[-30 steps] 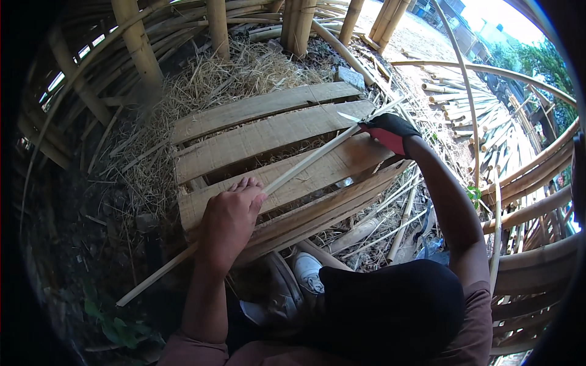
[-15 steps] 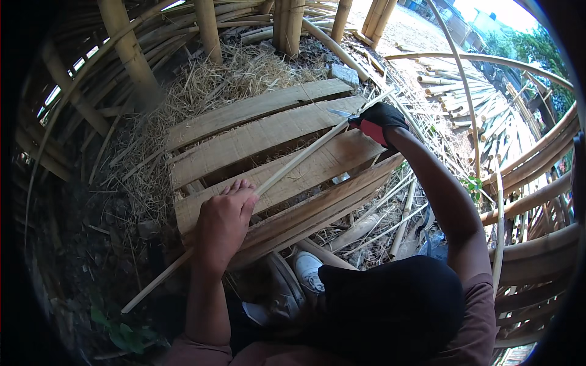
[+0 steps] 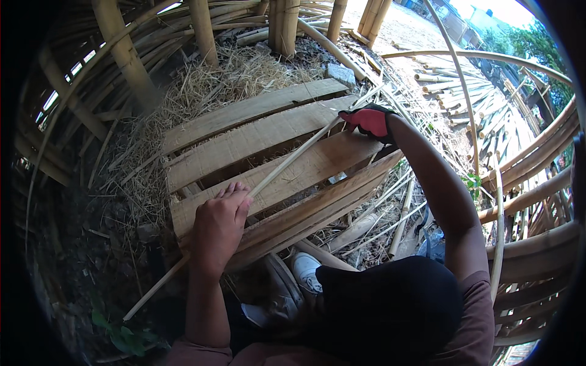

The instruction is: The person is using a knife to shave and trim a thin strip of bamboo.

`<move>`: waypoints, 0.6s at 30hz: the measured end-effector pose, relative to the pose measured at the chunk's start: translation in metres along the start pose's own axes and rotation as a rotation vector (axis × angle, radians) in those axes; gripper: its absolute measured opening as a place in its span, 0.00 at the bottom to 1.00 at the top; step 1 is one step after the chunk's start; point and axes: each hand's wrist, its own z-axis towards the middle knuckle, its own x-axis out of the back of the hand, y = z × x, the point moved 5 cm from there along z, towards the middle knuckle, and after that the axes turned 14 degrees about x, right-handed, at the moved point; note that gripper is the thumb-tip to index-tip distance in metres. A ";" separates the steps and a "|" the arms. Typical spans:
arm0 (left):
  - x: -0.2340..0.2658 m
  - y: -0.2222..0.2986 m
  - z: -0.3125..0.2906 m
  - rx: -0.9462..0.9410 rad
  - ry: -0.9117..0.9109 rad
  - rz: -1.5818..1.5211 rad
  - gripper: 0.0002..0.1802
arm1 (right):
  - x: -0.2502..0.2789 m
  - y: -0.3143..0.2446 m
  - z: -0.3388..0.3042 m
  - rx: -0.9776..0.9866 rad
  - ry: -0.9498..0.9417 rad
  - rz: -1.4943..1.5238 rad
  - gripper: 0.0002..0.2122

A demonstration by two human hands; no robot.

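Note:
A long, pale bamboo strip runs slantwise over a wooden slatted crate. My bare left hand is closed around the strip near the crate's front left corner. The strip's lower end sticks out past my left wrist toward the ground. In a black and red glove, my right hand is closed at the strip's upper part, above the crate's right end. The knife it holds showed its blade earlier; now the glove hides it.
Dry straw and shavings lie behind the crate, beside bamboo posts. A grey block sits by its far right corner. Several cut bamboo poles lie at the right. My shoe is just in front of the crate.
My right hand has turned over and shifted slightly left along the strip, so its red side shows and the knife blade is out of sight. My left hand keeps its grip.

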 end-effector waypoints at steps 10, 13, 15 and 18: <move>0.001 0.004 0.001 -0.001 -0.005 -0.015 0.17 | 0.009 0.002 0.024 -0.089 0.122 -0.374 0.22; 0.002 0.004 0.000 -0.008 0.008 -0.010 0.17 | 0.010 -0.001 0.021 -0.088 0.157 -0.399 0.23; 0.002 0.005 0.000 -0.010 0.010 -0.015 0.17 | 0.012 -0.004 0.017 -0.086 0.240 -0.440 0.23; 0.004 0.003 -0.002 0.012 0.005 -0.012 0.17 | 0.004 -0.029 0.003 -0.031 0.273 -0.515 0.22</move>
